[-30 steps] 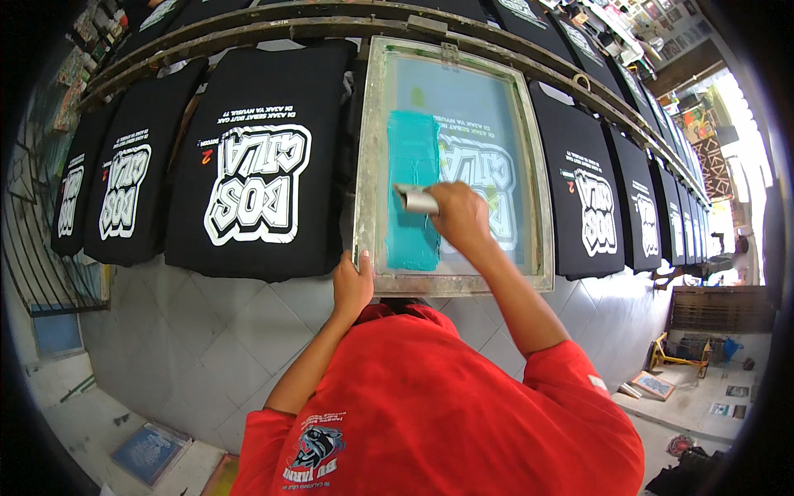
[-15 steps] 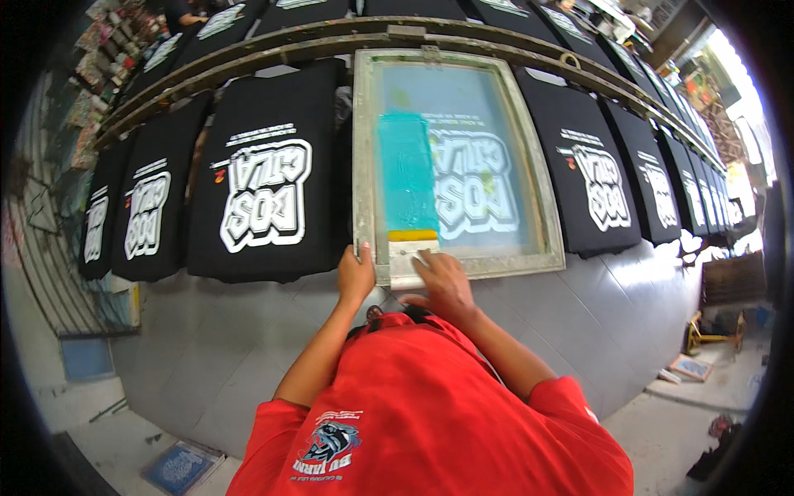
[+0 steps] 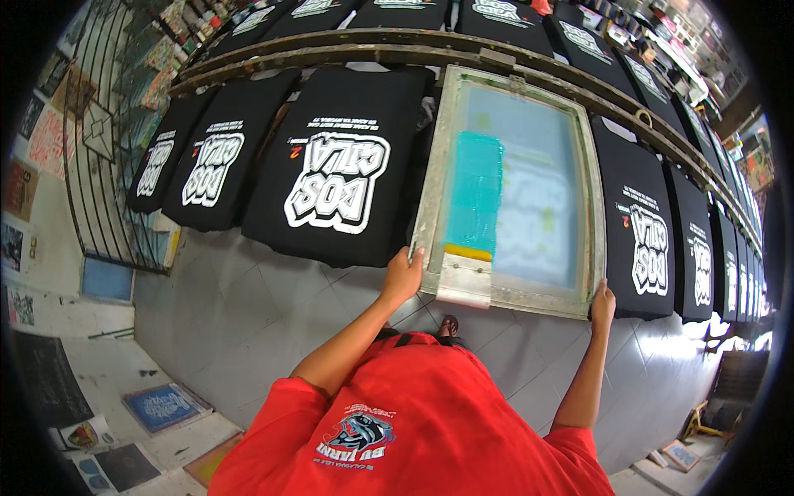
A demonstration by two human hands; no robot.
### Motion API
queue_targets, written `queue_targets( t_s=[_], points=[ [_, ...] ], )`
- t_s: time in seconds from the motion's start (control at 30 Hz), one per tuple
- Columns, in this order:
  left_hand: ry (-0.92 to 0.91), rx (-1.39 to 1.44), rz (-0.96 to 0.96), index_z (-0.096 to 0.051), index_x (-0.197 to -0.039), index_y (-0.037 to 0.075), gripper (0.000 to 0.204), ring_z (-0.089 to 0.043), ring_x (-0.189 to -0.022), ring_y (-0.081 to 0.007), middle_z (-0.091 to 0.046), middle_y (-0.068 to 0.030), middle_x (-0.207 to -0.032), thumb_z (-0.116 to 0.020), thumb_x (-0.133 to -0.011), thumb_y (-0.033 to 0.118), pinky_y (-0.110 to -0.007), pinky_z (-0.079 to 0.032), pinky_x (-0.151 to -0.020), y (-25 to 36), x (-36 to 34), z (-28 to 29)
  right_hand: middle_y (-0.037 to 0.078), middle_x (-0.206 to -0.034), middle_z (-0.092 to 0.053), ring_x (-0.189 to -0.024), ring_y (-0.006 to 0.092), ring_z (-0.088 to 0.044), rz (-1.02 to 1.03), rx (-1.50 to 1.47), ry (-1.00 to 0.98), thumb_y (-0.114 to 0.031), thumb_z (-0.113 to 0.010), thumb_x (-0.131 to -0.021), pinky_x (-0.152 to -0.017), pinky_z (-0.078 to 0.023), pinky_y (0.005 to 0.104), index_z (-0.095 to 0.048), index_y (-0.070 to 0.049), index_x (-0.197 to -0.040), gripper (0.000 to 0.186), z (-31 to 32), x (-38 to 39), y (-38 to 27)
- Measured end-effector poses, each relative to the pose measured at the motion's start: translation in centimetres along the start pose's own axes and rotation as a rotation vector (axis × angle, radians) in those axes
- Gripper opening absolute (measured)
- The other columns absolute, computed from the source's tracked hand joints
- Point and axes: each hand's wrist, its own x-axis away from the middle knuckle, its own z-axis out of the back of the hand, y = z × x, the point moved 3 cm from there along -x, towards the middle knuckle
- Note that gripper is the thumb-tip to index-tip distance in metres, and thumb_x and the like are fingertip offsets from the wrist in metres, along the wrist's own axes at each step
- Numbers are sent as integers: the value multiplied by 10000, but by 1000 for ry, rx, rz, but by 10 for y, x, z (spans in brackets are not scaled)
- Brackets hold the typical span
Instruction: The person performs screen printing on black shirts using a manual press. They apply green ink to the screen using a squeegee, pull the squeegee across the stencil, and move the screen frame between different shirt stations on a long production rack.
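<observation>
Squeegee dropped, both hands on frame.
Right hand point(image 3: 602, 304) left squeegee point(image 3: 465, 279) resting at near edge, gripped frame point(image 3: 430, 198) corner w/ left hand point(image 3: 404, 275); print pass looked done.

Shirt under the screen frame point(image 3: 513, 186) is veiled by mesh, its print blurred. Row of black shirts point(image 3: 728, 248) is cut off at right edge. Right hand point(image 3: 602, 302) fingers are hidden behind frame corner.

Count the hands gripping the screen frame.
2: left hand on the frame at its near-left corner, right hand at its near-right corner. None seem hidden.
</observation>
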Motion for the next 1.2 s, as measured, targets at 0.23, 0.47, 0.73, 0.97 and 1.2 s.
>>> queue_targets(
  t_s=[0.23,0.47,0.73,0.97,1.2],
  points=[
    [-10,40,-16,-584,-908,-54,395,-598,-857,-488,-626,-306,-864,-504,-962,329,-501,-462,-751,-8,-4,75,300,-945,-655,-931,444,-619,-56,25,172,-502,-321,-989,-830,-440,490,-655,91,-1022,682,17,78,-53],
    [55,39,-123,-608,-996,-43,393,-631,-857,-435,-646,-268,-889,-498,-977,334,-455,-478,-745,-101,-27,250,299,-923,-650,-865,464,-621,12,-85,312,-454,-338,-1004,-749,-443,516,-667,76,-962,625,-84,232,-156],
    [66,51,-65,-605,-972,-50,357,-639,-819,-358,-652,-232,-855,-479,-985,284,-417,-470,-746,-196,-79,414,308,-877,-642,-863,484,-609,-6,-61,184,-385,-362,-1006,-759,-450,537,-663,72,-868,564,-190,347,-294],
    [41,27,-65,-599,-956,-70,372,-614,-784,-335,-639,-232,-834,-460,-986,274,-410,-460,-743,-208,-119,444,312,-859,-641,-849,485,-613,32,-40,177,-385,-350,-1006,-757,-454,540,-657,79,-841,581,-222,352,-343],
    [3,71,-22,-605,-957,-73,393,-620,-815,-375,-638,-256,-861,-464,-979,294,-430,-459,-755,-225,-134,442,316,-860,-640,-848,488,-614,29,-5,210,-393,-349,-1006,-757,-453,547,-660,83,-831,595,-224,357,-352]
  ],
)
